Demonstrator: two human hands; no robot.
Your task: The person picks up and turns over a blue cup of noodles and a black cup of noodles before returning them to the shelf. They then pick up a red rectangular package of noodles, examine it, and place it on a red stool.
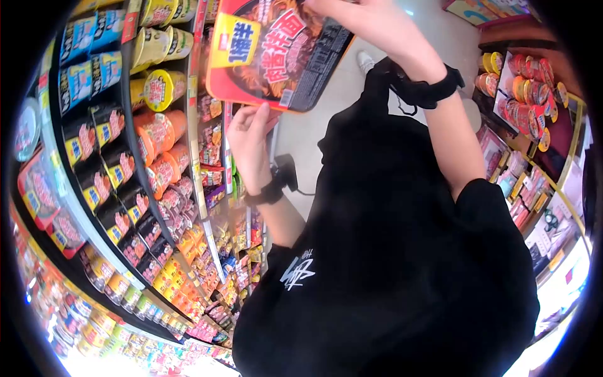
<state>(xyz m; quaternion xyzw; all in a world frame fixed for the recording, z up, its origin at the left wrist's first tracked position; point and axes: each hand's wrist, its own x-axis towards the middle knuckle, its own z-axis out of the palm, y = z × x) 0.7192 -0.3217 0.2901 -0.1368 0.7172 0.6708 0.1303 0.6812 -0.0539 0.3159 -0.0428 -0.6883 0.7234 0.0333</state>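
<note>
A packet of instant mixed noodles [276,53], flat and box-like with a red, yellow and black printed front, is held up at the top of the view; its upper part is cut off by the frame. My left hand [251,135] grips its lower edge, thumb and fingers pressed together there. At the upper right of the packet, my right hand [361,19] holds the edge from above, with its fingertips partly out of frame. Both wrists wear black bands.
Shelves on the left carry yellow noodle cups [164,90], orange cups [158,135], blue packs [91,38] and black packs [94,135]. A pale floor [308,135] runs beneath. Another rack [527,94] with round red packs stands at the right.
</note>
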